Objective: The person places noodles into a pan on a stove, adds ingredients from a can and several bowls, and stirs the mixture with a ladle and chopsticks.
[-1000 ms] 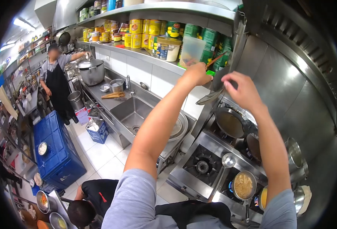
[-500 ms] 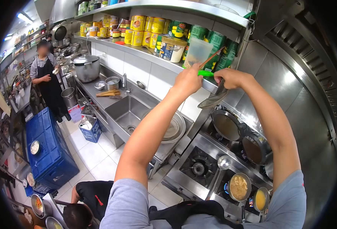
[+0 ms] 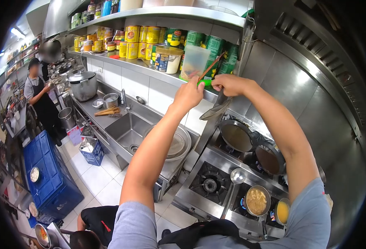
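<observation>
My left hand (image 3: 189, 93) is raised to the front edge of the lower shelf, its fingers closed around a bright green plastic piece (image 3: 206, 82) whose kind I cannot make out. Close to its right end is my right hand (image 3: 229, 85), fingers curled; what they grip is hidden. Just behind the hands, a translucent plastic container (image 3: 195, 59) stands on the shelf. A thin brown stick (image 3: 211, 67) slants up beside it. Below my right hand hangs a mesh strainer (image 3: 214, 111).
The steel shelf (image 3: 150, 71) carries yellow cans (image 3: 131, 35), green cans (image 3: 213, 45) and a tub (image 3: 167, 59). Below are a sink (image 3: 127, 128) and a stove (image 3: 195, 159) with woks, a ladle (image 3: 237, 176) and a lit pan (image 3: 256, 200). One co-worker (image 3: 38, 89) stands left; another (image 3: 98, 222) is below.
The view has shifted, so shelf and stove sit further left. My hands stay at the green piece, a little closer together. The standing co-worker has turned and raised a hand.
</observation>
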A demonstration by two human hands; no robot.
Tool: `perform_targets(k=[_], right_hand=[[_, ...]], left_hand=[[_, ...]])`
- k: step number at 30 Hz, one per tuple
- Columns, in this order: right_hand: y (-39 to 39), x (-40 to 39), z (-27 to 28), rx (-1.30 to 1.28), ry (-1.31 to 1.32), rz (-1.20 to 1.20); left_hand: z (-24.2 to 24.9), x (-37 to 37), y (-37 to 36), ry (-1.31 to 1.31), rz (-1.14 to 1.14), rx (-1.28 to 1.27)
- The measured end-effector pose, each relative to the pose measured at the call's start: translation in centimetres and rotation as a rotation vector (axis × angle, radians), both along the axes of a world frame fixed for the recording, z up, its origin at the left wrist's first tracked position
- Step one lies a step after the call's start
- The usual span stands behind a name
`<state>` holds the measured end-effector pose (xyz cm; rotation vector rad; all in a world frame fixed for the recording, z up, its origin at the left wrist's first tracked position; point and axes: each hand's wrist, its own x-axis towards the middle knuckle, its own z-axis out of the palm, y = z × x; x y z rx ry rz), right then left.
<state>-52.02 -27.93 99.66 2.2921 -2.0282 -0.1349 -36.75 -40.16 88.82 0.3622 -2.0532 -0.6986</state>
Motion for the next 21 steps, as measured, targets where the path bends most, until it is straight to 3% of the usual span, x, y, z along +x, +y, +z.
perform_targets(k=[2,7,10,12,14,16,18,19,21], right_hand=[[0.5,-0.7,0.4,-0.057,-0.008,0.012],[4.0,0.0,2.3,-0.498,0.016,0.237],[10.1,3.4,3.0,-0.709,-0.112,0.245],[15.8,4.7,2.2,-0.794,-0.135,0.195],[22.7,4.8,0.4,-0.938,0.026,0.192],[30.3,4.3,-2.7,-0.945,-0.047,-0.008],[37.4,2.9,-8.3,-1.014,-0.404,-0.26],[41.1,2.0,-11.2,-0.985,-0.527,-0.544],[47.1,-1.1,-18.3,-0.963,-0.7,-0.813]], left_hand=[[0.0,-0.1,0.4,-0.06,-0.015,0.05],[-0.6,0.2,1.6,0.155,0.06,-0.04],[-1.1,1.9,3.8,0.4,0.084,-0.078],[-1.8,4.7,7.3,0.418,0.056,0.016],[-4.5,6.2,9.9,0.462,-0.074,-0.062],[-8.3,7.8,13.9,0.197,-0.237,0.117],[-12.4,7.7,18.3,-0.133,-0.386,0.203],[-15.0,6.5,20.6,-0.176,-0.492,0.175],[-19.8,3.0,25.0,-0.361,-0.576,0.085]])
